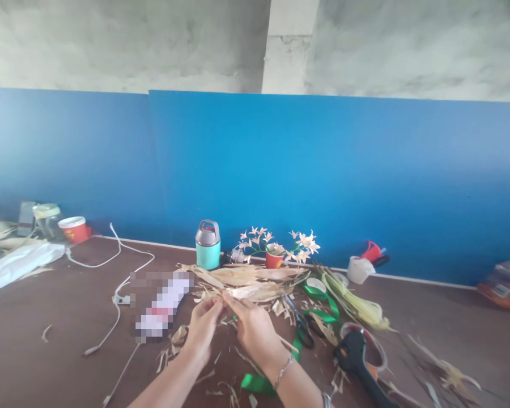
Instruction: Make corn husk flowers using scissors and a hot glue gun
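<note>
My left hand and my right hand meet at the fingertips over the middle of the table. Both are closed in a pinch, and whatever lies between the fingers is too small to make out. Just beyond them is a pile of dried husks, with loose scraps scattered around. Black-handled scissors lie right of my right hand, beside a green ribbon. A second stretch of green ribbon lies under my right forearm. A pale thin strip shows by my right wrist; I cannot tell whether it is held.
A teal lidded flask and a red cup with pale flowers stand behind the husks. On the right are a bundle of stalks, a tape roll and a black glue gun. A white cable runs along the left.
</note>
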{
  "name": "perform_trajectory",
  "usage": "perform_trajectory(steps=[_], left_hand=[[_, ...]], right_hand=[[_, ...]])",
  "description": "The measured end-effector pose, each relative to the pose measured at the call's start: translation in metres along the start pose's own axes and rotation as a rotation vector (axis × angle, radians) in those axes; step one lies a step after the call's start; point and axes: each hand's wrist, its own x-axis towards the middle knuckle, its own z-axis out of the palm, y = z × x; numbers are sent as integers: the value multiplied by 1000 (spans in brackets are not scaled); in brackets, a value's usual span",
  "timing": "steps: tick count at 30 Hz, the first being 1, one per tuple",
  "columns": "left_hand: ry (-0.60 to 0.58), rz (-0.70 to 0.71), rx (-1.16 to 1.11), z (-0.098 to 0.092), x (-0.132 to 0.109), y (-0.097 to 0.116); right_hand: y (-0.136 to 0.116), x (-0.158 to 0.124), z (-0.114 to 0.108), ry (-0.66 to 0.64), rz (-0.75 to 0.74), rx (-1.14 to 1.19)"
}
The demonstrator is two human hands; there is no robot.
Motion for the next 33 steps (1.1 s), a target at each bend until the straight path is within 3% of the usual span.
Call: perform_trajectory(steps=[6,10,12,14,17,20,22,33], left_hand=[[-8,6,-1,3,-4,4],[-2,69,108,4,-7,6],[-9,119,182,4,-8,7],[-9,127,206,3,-7,8],[12,105,190,2,-4,6],[2,88,192,1,-2,5],[-19,81,197,2,-3,6],[-99,185,316,4,-12,15]], right_hand=[[-7,-2,5,-37,55,-265],[18,2,0,47,202,-258],[34,5,-8,138,272,-118],[44,7,-17,206,263,192],[39,6,-26,45,331,810],[27,4,-27,-256,354,1127],[23,5,-24,-350,361,1186],[22,6,-24,-431,386,1405]])
